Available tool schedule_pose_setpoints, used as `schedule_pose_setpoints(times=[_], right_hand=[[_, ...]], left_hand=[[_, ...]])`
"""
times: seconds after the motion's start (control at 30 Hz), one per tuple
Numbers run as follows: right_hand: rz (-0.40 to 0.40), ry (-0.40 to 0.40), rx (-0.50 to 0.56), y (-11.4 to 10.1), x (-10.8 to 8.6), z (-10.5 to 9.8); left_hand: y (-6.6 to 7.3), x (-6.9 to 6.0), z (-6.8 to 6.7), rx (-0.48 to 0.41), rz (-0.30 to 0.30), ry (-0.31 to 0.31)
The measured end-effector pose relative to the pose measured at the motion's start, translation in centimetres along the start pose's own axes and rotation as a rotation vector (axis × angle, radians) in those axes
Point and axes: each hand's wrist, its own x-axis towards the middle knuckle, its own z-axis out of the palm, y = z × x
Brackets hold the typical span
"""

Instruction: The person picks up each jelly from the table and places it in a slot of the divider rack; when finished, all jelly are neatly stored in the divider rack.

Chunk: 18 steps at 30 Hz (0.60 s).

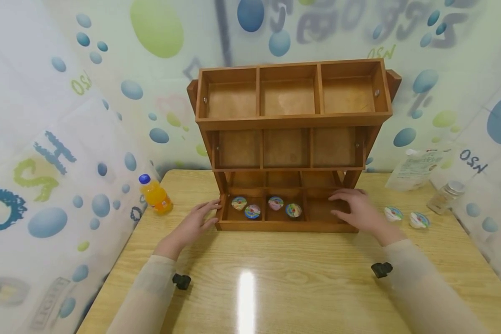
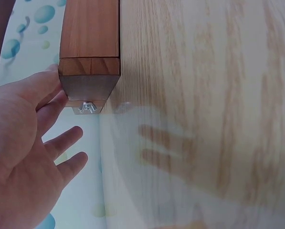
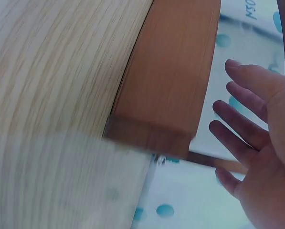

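A brown wooden three-tier shelf (image 1: 292, 119) stands upright against the patterned wall in the head view. My left hand (image 1: 192, 225) touches the left end of its bottom tray with extended fingers; in the left wrist view, the thumb and fingers lie beside the tray end (image 2: 89, 86). At the right end, my right hand (image 1: 359, 213) hovers with spread fingers around the right compartment, holding nothing; the right wrist view shows it apart from the tray's front board (image 3: 166, 76). Small foil-lidded cups lie in the bottom tray: two in the left compartment (image 1: 252, 212), two in the middle one (image 1: 293, 210).
Two more foil-lidded cups (image 1: 419, 220) sit on the wooden table (image 1: 292, 264) right of the shelf. Behind them are a white pouch (image 1: 415, 169) and a clear jar with a metallic lid (image 1: 446, 197). An orange drink bottle (image 1: 156, 195) with a blue cap stands at left.
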Motion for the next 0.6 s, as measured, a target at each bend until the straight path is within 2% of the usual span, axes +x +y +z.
schedule_pose_setpoints(times=[0.2,0.37,0.47,0.6], right_hand=[[0.006,0.022,-0.019,1.3,-1.7,-1.4],[-0.008,0.082,-0.021,3.5,-2.9,-1.8],[0.027,0.101,-0.012,4.6,-3.6,-2.3],[0.093,0.076,-0.025,5.9,-4.6,-3.0]], left_hand=[[0.1,-0.1,0.0,-0.012,0.000,-0.007],[0.1,-0.1,-0.1,-0.012,-0.005,-0.007],[0.1,-0.1,-0.1,-0.006,-0.006,-0.006],[0.1,0.0,-0.1,0.001,-0.001,-0.005]])
